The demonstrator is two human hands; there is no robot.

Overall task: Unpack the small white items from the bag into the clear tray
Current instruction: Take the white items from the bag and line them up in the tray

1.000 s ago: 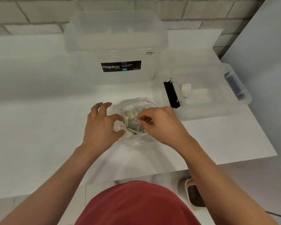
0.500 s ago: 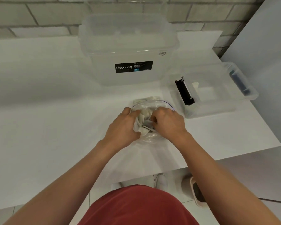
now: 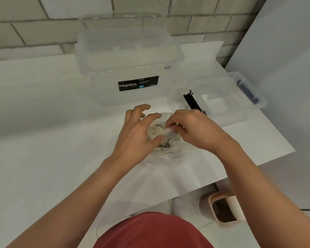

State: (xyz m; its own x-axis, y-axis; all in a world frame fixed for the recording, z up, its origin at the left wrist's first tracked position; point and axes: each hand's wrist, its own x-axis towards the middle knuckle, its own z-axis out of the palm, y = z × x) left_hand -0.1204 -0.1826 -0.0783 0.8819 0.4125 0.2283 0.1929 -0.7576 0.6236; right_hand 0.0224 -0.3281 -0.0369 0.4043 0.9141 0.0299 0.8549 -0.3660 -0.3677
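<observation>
A clear plastic bag (image 3: 166, 154) lies on the white table in front of me, its mouth facing away. Several small white items (image 3: 155, 132) are bunched inside it. My left hand (image 3: 138, 135) rests at the bag's left side with fingers spread and the thumb on the white items. My right hand (image 3: 190, 130) reaches in from the right, and its fingertips pinch a small white item (image 3: 170, 131) at the bag's mouth. The clear tray (image 3: 222, 102) stands to the right of the bag, with a white item (image 3: 204, 97) and a black piece (image 3: 193, 102) inside.
A large clear Megabox storage box (image 3: 129, 68) with its lid on stands behind the bag. The table's right edge (image 3: 276, 133) runs close to the tray. A pink bin (image 3: 224, 208) sits on the floor below. A brick wall is at the back.
My left hand has loosened from a closed hold on the bag and spread its fingers. My right hand has lifted slightly, now pinching one white item.
</observation>
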